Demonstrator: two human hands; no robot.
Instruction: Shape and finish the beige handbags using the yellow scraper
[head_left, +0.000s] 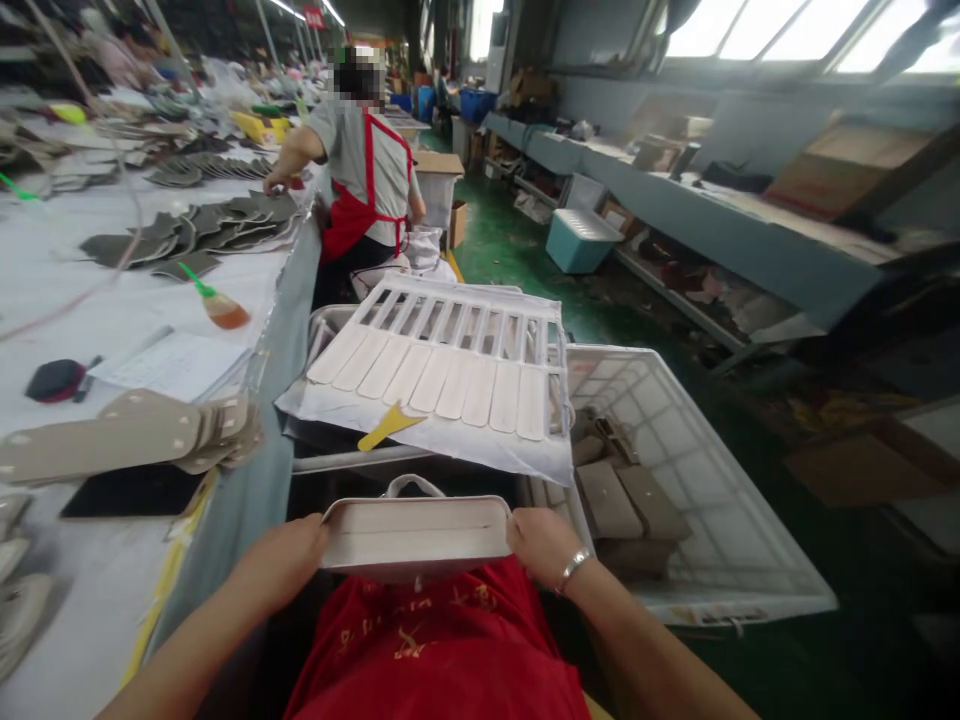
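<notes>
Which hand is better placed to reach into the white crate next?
Probably the right hand: it holds the bag by the end nearer the crate. The left hand holds the opposite end, nearer the table.

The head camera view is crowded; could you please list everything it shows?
Bag: one, cream, centre foreground
Slotted sheet: one, white, beyond the bag
Strips: about nine, cream, on the sheet
Scraper: one, yellow, on the sheet
Crate: one, white, at right
Pouches: several, taupe, in the crate
Cut pieces: many, dark grey, on the table
Bottle: one, amber and green, on the table
Papers: a few, white, on the table
Studded pieces: several, beige, on the table
Box: one, teal, on the floor
Nearest co-worker: one, grey and red, ahead
Apron: one, red, below the bag
Left hand, right hand: two, bare, gripping the bag's ends
</notes>
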